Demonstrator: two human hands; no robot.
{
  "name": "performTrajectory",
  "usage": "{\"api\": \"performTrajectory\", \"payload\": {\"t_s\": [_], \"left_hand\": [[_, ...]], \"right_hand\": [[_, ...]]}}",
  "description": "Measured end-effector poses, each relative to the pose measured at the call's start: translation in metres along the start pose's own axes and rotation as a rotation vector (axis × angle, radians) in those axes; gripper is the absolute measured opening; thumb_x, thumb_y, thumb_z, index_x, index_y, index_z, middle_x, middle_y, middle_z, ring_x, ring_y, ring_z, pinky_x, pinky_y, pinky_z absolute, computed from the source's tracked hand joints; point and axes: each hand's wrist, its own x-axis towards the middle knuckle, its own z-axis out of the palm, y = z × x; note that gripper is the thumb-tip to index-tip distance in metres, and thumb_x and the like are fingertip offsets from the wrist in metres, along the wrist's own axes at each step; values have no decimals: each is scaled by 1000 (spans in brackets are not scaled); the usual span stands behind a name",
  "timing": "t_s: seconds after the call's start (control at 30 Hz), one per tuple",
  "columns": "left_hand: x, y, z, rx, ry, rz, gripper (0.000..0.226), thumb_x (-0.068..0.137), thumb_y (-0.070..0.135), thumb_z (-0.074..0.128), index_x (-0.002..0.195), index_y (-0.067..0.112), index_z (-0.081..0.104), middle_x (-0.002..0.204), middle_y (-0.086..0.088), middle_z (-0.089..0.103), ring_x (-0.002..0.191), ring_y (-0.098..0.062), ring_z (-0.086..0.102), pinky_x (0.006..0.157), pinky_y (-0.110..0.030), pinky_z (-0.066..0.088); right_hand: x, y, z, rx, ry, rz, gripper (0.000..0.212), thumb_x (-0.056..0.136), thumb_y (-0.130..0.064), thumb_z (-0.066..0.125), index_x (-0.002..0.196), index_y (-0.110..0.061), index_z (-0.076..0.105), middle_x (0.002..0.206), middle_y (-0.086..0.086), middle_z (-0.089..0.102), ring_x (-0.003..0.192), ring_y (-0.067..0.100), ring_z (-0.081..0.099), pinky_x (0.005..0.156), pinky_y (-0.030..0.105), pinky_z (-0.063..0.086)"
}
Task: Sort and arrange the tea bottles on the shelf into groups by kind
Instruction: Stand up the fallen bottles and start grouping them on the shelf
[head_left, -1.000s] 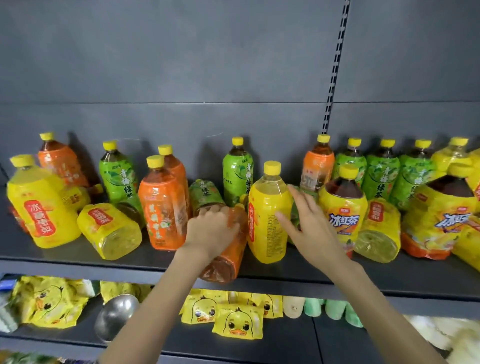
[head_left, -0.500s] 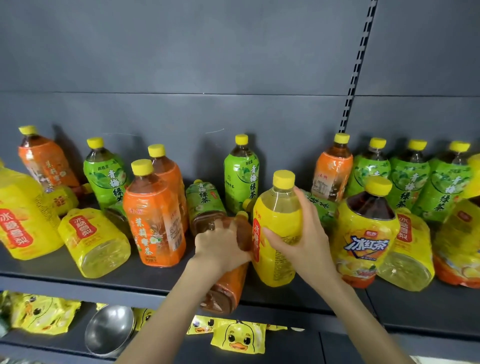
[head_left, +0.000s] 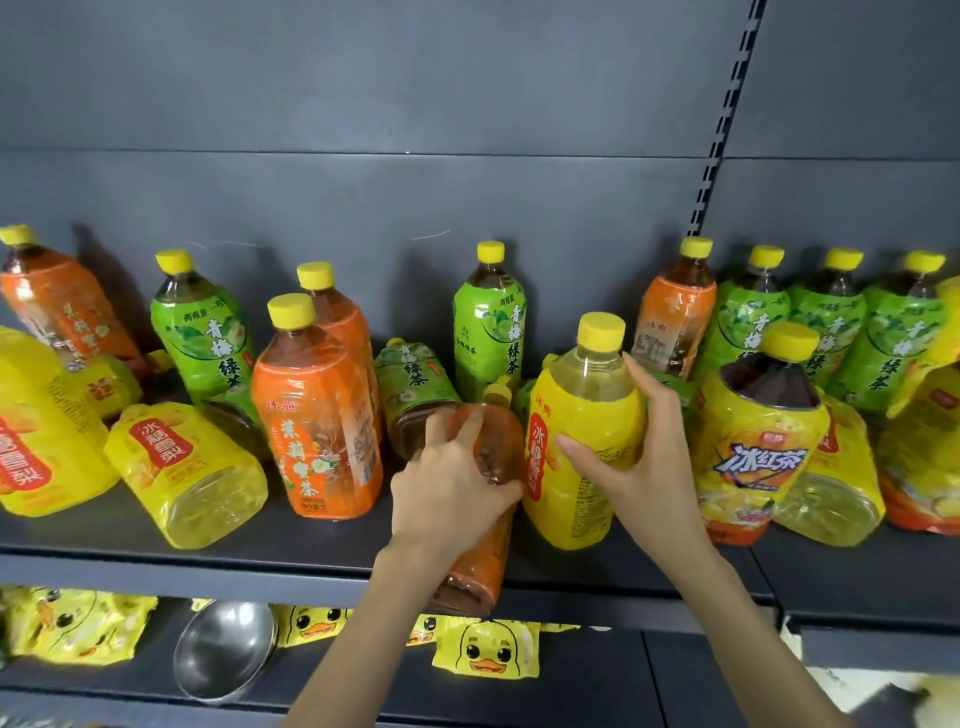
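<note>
- Left hand (head_left: 457, 483): fingers curled over an orange-labelled plastic tea bottle (head_left: 480, 561) lying on its side.
- That bottle: mid-shelf, base overhanging the front edge of the dark grey metal shelf (head_left: 156, 564), yellow cap toward the back wall.
- Right hand (head_left: 641, 467): wrapped round an upright yellow-labelled plastic bottle (head_left: 587, 410) with pale contents, standing just right of the orange one.

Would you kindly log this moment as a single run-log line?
left hand: grips tipped orange bottle | right hand: grips upright yellow bottle | shelf: kinds mixed, sorting unfinished
</note>
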Motion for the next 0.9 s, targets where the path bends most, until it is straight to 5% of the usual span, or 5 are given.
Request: {"api": "performTrajectory", "payload": {"t_s": [0.47, 0.77, 0.9], "left_hand": [[-29, -22, -8, -222, 299, 112, 87, 70, 55, 72, 144, 34, 31, 146, 9, 30, 118, -13, 48, 81, -26, 46], [-12, -15, -3, -318, 416, 219, 83, 69, 67, 53, 143, 36, 32, 144, 8, 31, 117, 6, 28, 75, -2, 29], [1, -14, 12, -346, 470, 284, 80, 74, 61, 57, 143, 32, 29, 146, 6, 25, 125, -1, 30, 79, -6, 35]], "right_hand": [[-9, 2, 9, 26, 31, 50, 84, 71, -51, 69, 141, -38, 24, 141, -10, 38, 129, 7, 40, 99, 42, 45], [-10, 4, 12, 23, 63, 51, 82, 74, -55, 70, 141, -38, 26, 138, -12, 39, 125, 3, 42, 95, 33, 44], [-7, 5, 8, 59, 38, 53, 81, 68, -60, 67, 136, -52, 24, 138, -14, 40, 127, 2, 41, 97, 30, 44]]}}
